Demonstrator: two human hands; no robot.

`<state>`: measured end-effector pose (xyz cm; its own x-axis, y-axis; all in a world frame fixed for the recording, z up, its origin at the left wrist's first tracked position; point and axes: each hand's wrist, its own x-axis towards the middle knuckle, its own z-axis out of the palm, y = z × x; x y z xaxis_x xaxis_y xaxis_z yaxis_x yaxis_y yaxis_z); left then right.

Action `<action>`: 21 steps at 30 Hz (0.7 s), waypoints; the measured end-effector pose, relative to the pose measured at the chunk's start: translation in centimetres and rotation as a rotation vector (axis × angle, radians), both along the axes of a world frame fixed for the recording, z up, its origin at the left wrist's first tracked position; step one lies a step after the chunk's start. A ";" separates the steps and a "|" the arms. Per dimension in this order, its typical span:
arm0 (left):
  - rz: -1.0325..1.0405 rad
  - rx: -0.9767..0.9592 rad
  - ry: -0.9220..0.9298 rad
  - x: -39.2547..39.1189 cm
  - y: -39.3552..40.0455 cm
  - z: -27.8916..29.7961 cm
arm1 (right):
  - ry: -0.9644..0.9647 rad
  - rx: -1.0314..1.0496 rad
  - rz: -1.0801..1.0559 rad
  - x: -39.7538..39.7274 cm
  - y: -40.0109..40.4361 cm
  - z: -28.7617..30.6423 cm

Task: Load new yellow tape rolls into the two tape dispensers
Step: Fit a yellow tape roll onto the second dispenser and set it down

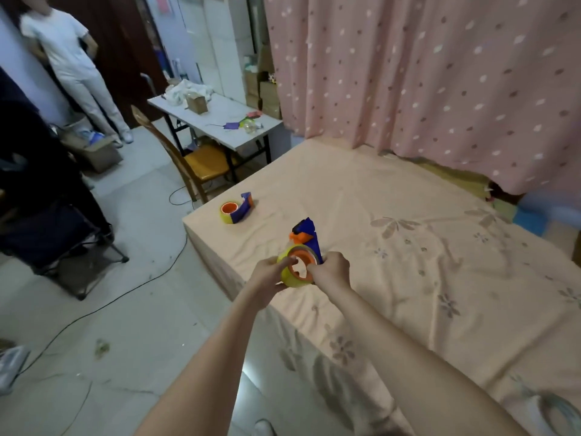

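Note:
A yellow tape roll (290, 273) sits on the orange hub of a blue and orange tape dispenser (306, 234), held up over the near corner of the bed. My left hand (272, 275) grips the roll from the left, fingers over its rim. My right hand (331, 270) holds the dispenser's right side, thumb at the hub. A second blue dispenser (242, 207) with a yellow roll (227, 217) on its orange hub lies on the bed near the far left corner.
The bed (408, 247) has a peach flowered sheet, with a pink curtain (424, 73) behind it. A wooden chair (191, 162) and a white table (226, 121) stand beyond. A person (72, 64) stands at the back left. A cable (103, 303) crosses the floor.

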<state>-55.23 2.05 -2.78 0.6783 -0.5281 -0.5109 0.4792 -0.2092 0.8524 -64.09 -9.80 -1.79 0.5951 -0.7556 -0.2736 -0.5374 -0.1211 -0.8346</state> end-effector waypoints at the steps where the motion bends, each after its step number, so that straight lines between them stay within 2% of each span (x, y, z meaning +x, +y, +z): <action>1: 0.013 -0.017 0.010 1.6 0.9 -0.2 | -0.004 0.009 -0.007 1.6 1.0 -0.2; 10: -0.019 0.003 0.046 13.0 6.9 -1.0 | 0.049 0.054 -0.081 13.0 6.7 -0.8; 21: -0.158 0.032 0.037 27.0 6.5 -3.1 | 0.105 0.087 -0.115 26.5 4.5 -3.3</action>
<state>-28.21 8.59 -5.88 0.5685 -0.6099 -0.5521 0.4692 -0.3108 0.8266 -37.60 -5.33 -5.09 0.4708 -0.7878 -0.3972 -0.6284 0.0166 -0.7777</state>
